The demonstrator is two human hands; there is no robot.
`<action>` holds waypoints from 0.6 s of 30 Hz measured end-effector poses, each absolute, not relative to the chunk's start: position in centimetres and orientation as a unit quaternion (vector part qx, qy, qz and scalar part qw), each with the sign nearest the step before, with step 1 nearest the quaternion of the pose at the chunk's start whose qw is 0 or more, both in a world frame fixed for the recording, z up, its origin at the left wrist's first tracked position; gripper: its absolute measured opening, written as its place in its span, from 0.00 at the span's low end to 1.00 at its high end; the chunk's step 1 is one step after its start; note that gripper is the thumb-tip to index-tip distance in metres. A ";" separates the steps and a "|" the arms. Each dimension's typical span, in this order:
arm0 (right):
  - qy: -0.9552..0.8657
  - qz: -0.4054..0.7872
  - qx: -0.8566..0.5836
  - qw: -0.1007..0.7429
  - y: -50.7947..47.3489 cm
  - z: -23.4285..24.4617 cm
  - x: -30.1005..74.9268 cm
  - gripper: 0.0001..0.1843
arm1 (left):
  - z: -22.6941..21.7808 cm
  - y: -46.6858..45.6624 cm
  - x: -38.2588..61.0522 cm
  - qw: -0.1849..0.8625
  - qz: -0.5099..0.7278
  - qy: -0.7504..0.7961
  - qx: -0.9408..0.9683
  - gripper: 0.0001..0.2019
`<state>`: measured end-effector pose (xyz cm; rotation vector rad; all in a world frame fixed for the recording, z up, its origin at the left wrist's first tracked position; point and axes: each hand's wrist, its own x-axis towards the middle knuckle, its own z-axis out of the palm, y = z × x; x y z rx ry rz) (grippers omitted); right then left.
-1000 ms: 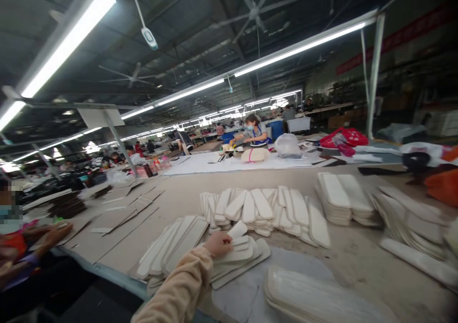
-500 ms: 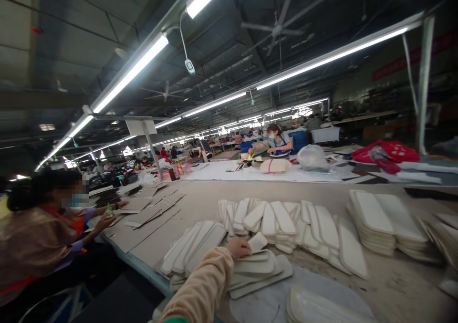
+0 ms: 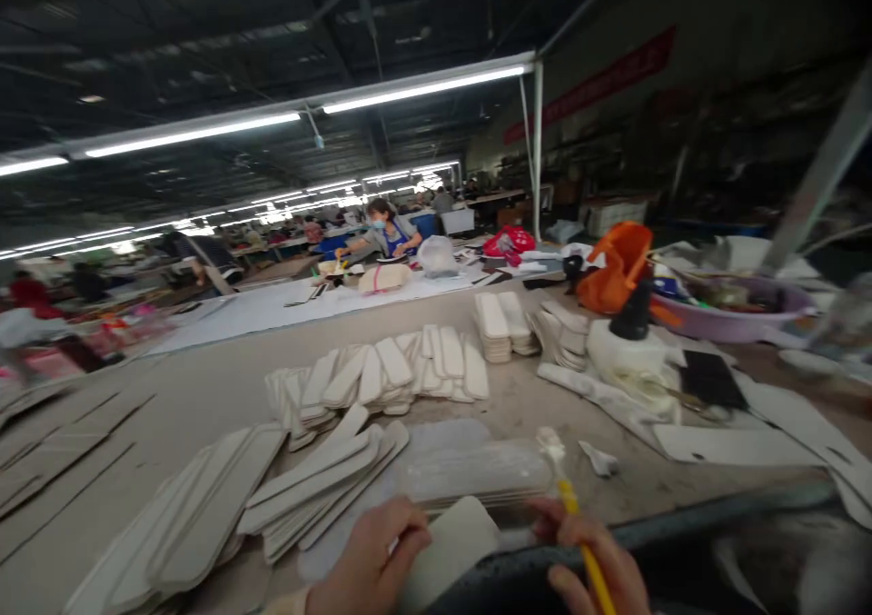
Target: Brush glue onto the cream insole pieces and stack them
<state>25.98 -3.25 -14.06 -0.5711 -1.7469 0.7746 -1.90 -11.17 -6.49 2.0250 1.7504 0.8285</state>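
**Crowded desk: one hand pinching a pale panel, the other gripping a brush**

So the left hand (image 3: 374, 556) is pinching the left side of a pale panel (image 3: 456, 538) between thumb and fingers, right at the near side of the desk (image 3: 204, 379). The right hand (image 3: 599, 556) is closing around a yellow brush (image 3: 570, 499), and its whitish bristles are pointing up and away. A dark edge (image 3: 521, 568) is cutting across the panel's lower right, so I can't tell how that part is sitting.

Clutter-wise, it's a lot. A glossy clear-topped stack (image 3: 477, 470) is lying just beyond the panel, pretty much boxing it in. Left of that, a fanned pile (image 3: 327, 479) is spreading near the left hand, with a longer pile (image 3: 197, 506) leaning farther left. A messy row of pale pieces (image 3: 381, 370) is running behind those.

Over on the right, a small white scrap (image 3: 599, 459) is lying near the brush tip. Past it, a white bottle (image 3: 627, 356) with a black nozzle is standing in front of an orange bag (image 3: 617, 265), and a purple basin (image 3: 736, 320) full of odds and ends is sitting beside them. Across the way, a co-worker (image 3: 393, 238) is leaning over a white surface.
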 end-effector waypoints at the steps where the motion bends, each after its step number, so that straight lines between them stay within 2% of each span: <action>1: -0.754 0.308 -0.234 0.532 -3.4 -14.1 25.8 0.12 | -7.7 -11.2 -0.6 0.192 0.294 0.599 0.719 0.10; 6: -0.760 0.225 -0.280 0.541 -4.1 -14.0 24.0 0.08 | -11.4 -10.3 3.5 0.271 0.315 0.590 0.692 0.12; 12: -0.681 0.196 -0.384 0.592 -3.0 -14.3 25.1 0.10 | -12.9 -11.1 1.5 0.516 0.278 0.568 0.577 0.20; 15: -0.645 0.183 -0.456 0.585 -1.9 -14.6 25.6 0.12 | -13.0 -11.7 -0.9 0.535 0.315 0.590 0.516 0.22; 18: -0.643 0.183 -0.475 0.572 -0.8 -14.4 25.3 0.13 | -11.6 -10.5 -2.8 0.484 0.378 0.645 0.455 0.24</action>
